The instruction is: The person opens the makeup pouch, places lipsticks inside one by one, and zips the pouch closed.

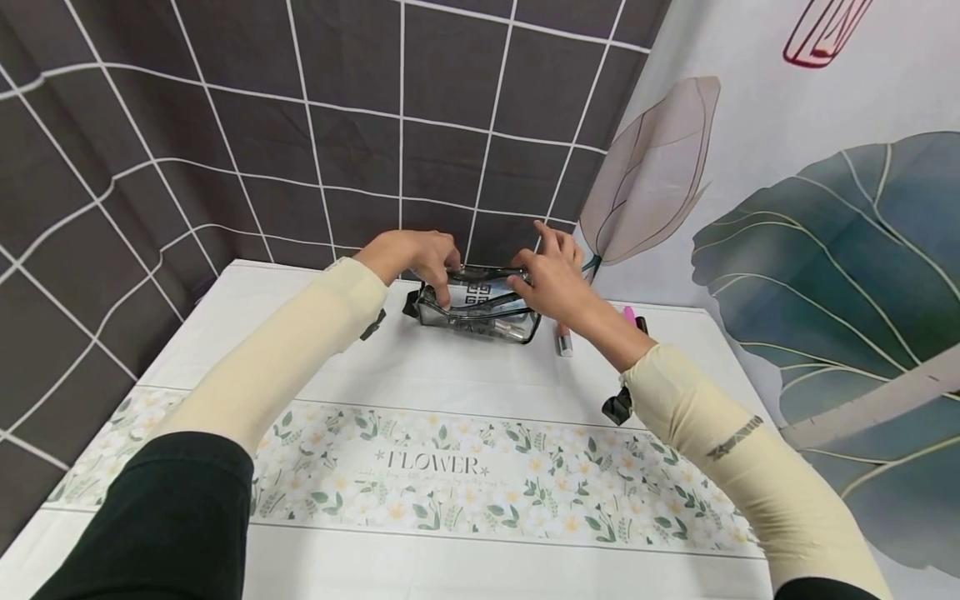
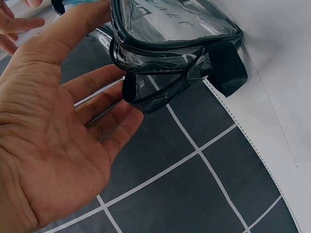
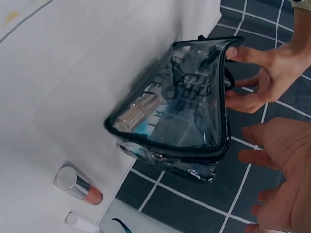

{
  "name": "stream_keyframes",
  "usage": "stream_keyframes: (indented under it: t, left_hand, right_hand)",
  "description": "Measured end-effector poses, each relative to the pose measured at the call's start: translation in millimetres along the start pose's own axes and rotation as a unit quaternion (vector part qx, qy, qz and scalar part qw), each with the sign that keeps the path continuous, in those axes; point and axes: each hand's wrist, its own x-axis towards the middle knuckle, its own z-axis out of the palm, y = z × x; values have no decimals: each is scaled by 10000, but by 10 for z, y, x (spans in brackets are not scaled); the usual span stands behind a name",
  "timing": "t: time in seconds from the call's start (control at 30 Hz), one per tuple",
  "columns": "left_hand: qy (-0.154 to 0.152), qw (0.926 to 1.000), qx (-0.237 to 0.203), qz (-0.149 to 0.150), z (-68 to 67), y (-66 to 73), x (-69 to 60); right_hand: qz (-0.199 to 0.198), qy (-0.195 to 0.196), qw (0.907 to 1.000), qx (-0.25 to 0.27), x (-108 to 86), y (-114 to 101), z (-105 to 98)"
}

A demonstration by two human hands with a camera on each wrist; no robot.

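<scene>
A clear cosmetic bag (image 1: 472, 323) with black trim and dark lettering stands near the far edge of the table, its zip top apart. My left hand (image 1: 420, 257) pinches the rim at its left end; the right wrist view shows the thumb on the near side of the trim and the fingers behind it. Through the clear wall (image 3: 194, 124) a shiny metallic tube (image 3: 138, 114) shows inside, with something blue beside it. At the bag's right end, my right hand (image 1: 558, 275) hovers with fingers spread, its fingertips just off the trim in the right wrist view.
Right of the bag lies a coral tube with a silver cap (image 3: 77, 183), beside a white-capped item (image 3: 81, 222). Pink (image 1: 628, 313) and black (image 1: 641, 324) items are partly hidden by the right forearm. A dark grid-patterned cloth (image 1: 352, 150) hangs behind the table.
</scene>
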Motion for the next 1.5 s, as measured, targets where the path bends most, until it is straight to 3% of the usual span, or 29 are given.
stream_keyframes:
  t: [0.87, 1.5]
  left_hand:
    - [-59, 10000, -67, 4, 12, 14, 4]
    - [-44, 10000, 31, 19, 3, 31, 19]
  right_hand:
    - [750, 51, 9971, 142, -255, 666, -90]
    - [1465, -28, 9891, -133, -428, 1169, -91]
